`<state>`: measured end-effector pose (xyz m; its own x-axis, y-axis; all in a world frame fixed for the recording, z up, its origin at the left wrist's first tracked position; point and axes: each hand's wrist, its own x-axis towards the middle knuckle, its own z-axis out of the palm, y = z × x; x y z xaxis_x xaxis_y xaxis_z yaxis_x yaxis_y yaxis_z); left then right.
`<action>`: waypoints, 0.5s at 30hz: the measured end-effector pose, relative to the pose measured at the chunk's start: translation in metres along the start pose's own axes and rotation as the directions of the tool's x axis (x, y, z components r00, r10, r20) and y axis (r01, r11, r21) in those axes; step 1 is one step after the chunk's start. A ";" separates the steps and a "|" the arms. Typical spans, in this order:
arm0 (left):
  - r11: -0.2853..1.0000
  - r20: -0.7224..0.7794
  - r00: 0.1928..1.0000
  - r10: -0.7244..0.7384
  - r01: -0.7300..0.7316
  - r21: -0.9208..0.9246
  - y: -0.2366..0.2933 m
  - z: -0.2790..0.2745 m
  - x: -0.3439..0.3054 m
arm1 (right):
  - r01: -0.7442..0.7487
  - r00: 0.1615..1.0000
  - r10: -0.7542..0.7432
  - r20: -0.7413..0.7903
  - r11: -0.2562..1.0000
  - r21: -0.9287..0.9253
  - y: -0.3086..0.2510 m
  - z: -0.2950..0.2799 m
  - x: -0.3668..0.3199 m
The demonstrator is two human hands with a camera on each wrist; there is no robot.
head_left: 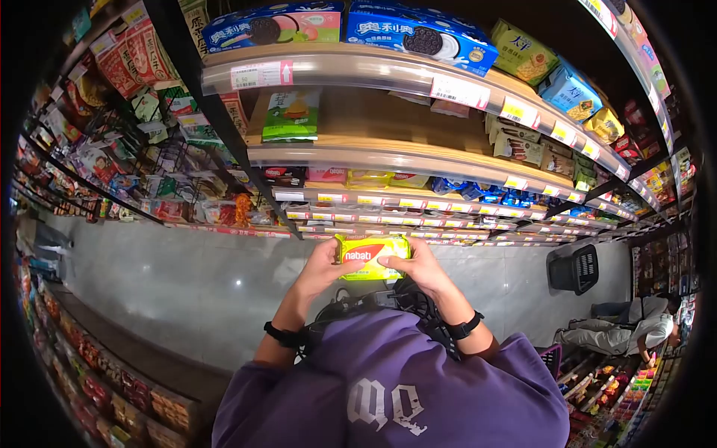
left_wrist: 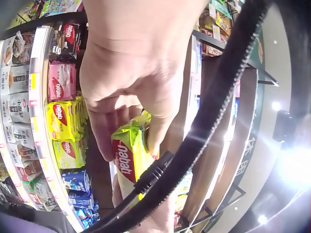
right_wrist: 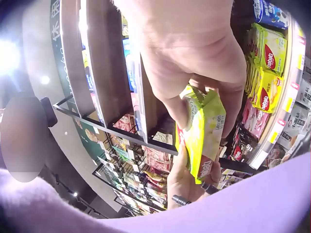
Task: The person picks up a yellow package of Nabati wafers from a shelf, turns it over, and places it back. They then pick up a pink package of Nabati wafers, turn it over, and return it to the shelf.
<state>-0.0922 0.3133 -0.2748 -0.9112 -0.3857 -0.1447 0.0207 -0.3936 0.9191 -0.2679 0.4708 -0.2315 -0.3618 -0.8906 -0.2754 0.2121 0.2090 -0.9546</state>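
Observation:
A yellow-green wafer packet (head_left: 366, 257) with a red "nabati" label is held level in front of the person's body. The left hand (head_left: 323, 263) grips its left end, thumb across the front. At the right end, the right hand (head_left: 420, 264) holds it the same way, its thumb on the printed face. In the left wrist view the left hand (left_wrist: 133, 82) has the crimped end of the packet (left_wrist: 127, 155) between thumb and fingers. The right wrist view shows the right hand (right_wrist: 194, 58) around the other end, with "Lemon" printed on the packet's side (right_wrist: 206, 126).
Ahead stand shelves (head_left: 418, 138) of biscuits, with blue cookie boxes (head_left: 418, 33) on an upper level. More nabati packets (left_wrist: 60, 119) fill a lower shelf. A black basket (head_left: 573, 269) is on the floor to the right, and another person (head_left: 635, 332) is beyond it.

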 end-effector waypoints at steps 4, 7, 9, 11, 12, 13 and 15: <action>1.000 -0.005 1.000 0.000 0.000 0.023 0.000 0.005 0.002 | 0.008 1.000 -0.008 -0.005 0.999 -0.052 0.013 -0.006 0.002; 0.999 0.013 1.000 -0.002 0.002 0.036 0.005 0.008 0.001 | 0.009 1.000 -0.009 0.006 0.998 -0.055 0.017 -0.010 0.002; 0.999 0.023 1.000 0.015 -0.016 0.029 0.004 0.009 0.004 | 0.034 0.999 -0.034 0.002 0.999 -0.003 0.016 -0.010 0.002; 0.999 0.043 0.999 0.032 -0.033 0.031 0.003 0.010 0.006 | 0.027 0.999 -0.027 -0.026 1.000 -0.002 0.016 -0.010 0.001; 0.998 0.044 0.998 0.045 -0.046 0.031 0.003 0.009 0.007 | 0.030 0.999 -0.031 -0.043 0.999 -0.012 0.015 -0.010 0.001; 0.999 0.034 0.999 0.039 -0.040 0.032 0.003 0.009 0.007 | 0.035 0.998 -0.036 -0.050 0.999 -0.023 0.013 -0.007 0.002; 0.999 -0.002 1.000 0.028 -0.028 0.037 0.004 0.010 0.007 | 0.041 0.998 -0.040 -0.048 0.999 0.029 0.004 -0.002 0.001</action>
<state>-0.1028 0.3173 -0.2687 -0.9096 -0.3978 -0.1197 0.0308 -0.3520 0.9355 -0.2690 0.4719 -0.2356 -0.4134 -0.8777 -0.2425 0.2235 0.1604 -0.9614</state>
